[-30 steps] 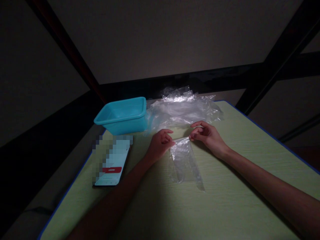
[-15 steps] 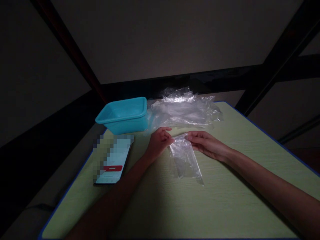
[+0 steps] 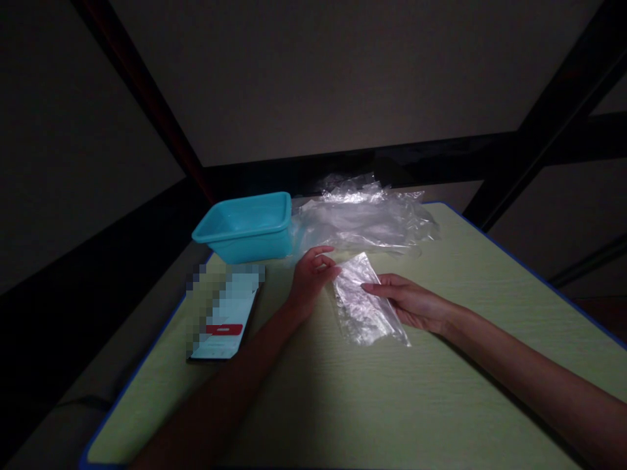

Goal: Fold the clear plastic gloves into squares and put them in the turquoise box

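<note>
From where I stand, a dim wall (image 3: 343,78) with dark beams fills the back of the room. In front of it sits the pale green counter (image 3: 465,391), its edge trimmed in blue. Across its far end spreads a crumpled heap of clear plastic (image 3: 365,225), catching the light in bright streaks along its top. Just left of the heap is a turquoise tub (image 3: 249,245), upright, its mouth facing up. Nearer the person, by the counter's left edge, lies a phone (image 3: 228,310), screen up and lit, with a red bar low on it; part of the screen is blurred over. A single clear bag (image 3: 365,316) is between the two hands, over the middle of the counter and just this side of the heap, its narrow top pointing away from the person. The right hand (image 3: 416,301) has its fingers clamped on the bag's right side, thumb flat on top and the others beneath. The left hand (image 3: 312,281) pinches the upper left corner between thumb and fingertip, forefinger stretched out above. Whether the bag's lower end touches the counter, I can't tell.
</note>
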`<state>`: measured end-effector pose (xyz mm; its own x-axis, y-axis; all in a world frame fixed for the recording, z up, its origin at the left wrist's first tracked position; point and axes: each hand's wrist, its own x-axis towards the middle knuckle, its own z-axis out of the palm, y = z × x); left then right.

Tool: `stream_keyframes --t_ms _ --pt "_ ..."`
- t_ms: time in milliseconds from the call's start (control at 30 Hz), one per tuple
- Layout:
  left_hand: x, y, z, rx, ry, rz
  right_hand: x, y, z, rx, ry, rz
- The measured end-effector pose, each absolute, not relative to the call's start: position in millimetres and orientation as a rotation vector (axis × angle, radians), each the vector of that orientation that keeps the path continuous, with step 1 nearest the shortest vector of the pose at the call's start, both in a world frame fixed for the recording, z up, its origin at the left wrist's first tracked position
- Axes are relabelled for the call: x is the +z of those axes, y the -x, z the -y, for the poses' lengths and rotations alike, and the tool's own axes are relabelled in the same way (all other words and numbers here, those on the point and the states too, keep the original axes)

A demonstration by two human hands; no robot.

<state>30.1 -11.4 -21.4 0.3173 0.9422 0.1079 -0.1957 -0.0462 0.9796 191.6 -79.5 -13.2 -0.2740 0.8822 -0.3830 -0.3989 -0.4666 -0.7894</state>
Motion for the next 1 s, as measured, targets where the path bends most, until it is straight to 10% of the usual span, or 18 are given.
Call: stream_keyframes --t_ms 1000 --pt "-24 -41 34 0.935 -1.394 -0.937 -9 -186 79 1.58 0.945 0.629"
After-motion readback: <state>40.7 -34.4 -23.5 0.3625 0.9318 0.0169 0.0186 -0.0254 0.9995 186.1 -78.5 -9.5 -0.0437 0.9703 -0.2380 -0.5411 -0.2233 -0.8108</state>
